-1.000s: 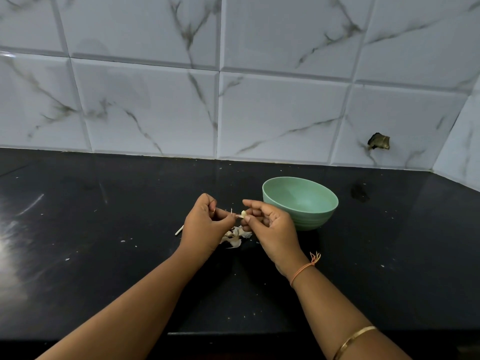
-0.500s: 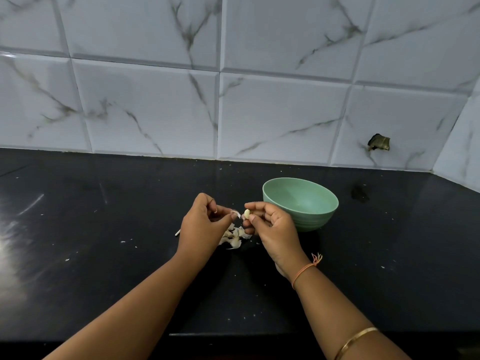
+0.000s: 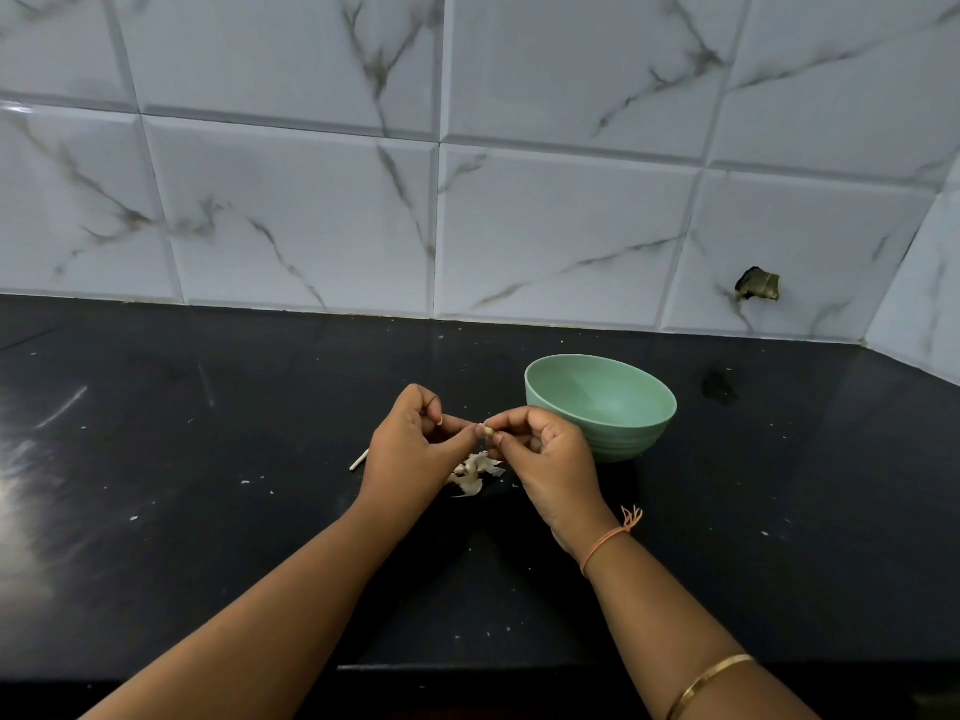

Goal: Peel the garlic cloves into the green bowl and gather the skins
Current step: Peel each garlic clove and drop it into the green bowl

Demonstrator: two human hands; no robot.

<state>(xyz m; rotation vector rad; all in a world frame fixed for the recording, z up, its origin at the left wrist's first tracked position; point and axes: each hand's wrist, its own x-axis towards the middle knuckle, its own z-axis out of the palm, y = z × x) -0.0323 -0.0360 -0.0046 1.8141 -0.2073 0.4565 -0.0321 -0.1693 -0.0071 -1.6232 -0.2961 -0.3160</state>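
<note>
Head camera: left hand [image 3: 410, 449] and right hand [image 3: 550, 459] meet above the black table [image 3: 208, 511], each grip pinched tight on one small garlic clove [image 3: 488, 432]. At two o'clock the green bowl [image 3: 623, 439] looks empty; skins [image 3: 472, 472] lie scattered at six o'clock. Peeling seems barely begun, gathering undone.

A glossy black countertop [image 3: 208, 511], flecked with pale specks, meets a wall of white grey-veined tiles [image 3: 545, 226] at its far edge, with a dark broken hole [image 3: 758, 285] just above its far right and a glare of light [image 3: 15, 485] at its left edge.
</note>
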